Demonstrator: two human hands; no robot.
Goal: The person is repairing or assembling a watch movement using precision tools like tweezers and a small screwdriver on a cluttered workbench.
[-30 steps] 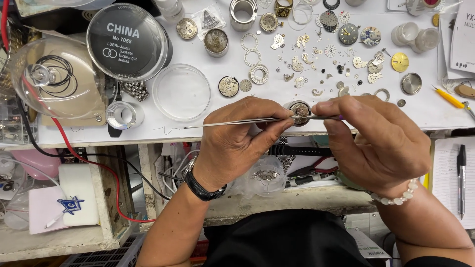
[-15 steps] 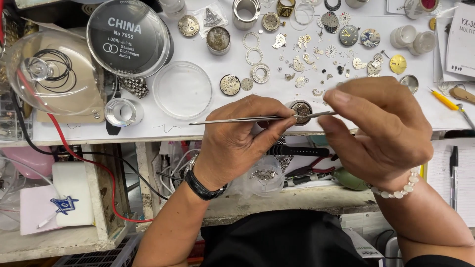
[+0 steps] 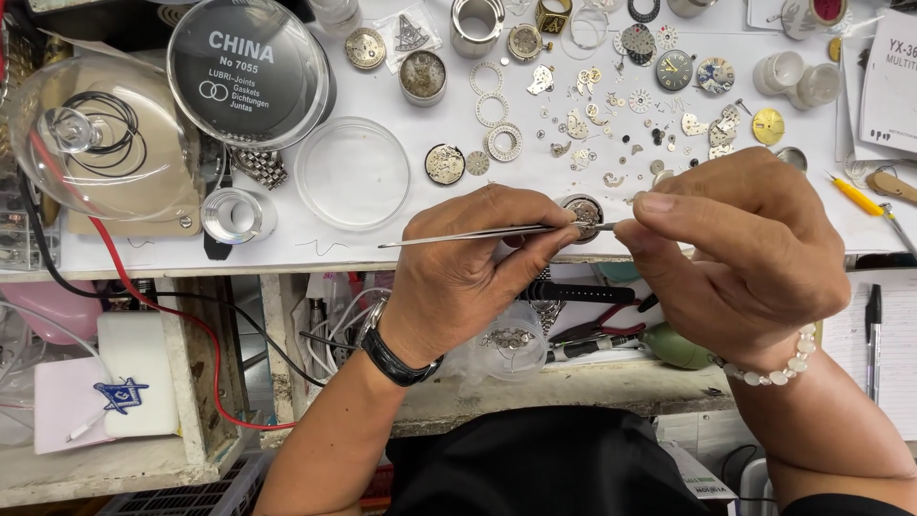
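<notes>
I see a white table [image 3: 382,248] full of tiny watch parts [image 3: 611,105] — my left hand [image 3: 468,277] pinches the tweezers [image 3: 478,234], my right hand [image 3: 745,258] pinches their tip at the watch movement [image 3: 581,212].

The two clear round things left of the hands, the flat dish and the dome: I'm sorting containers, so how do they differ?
The flat dish is shallow, open side up, and nothing shows inside it; the dome bulges high, has a knob on top, and covers black rings on a beige base. The dish lies on the white table near the left hand; the dome sits at the far left edge. Both are transparent and round.
</notes>
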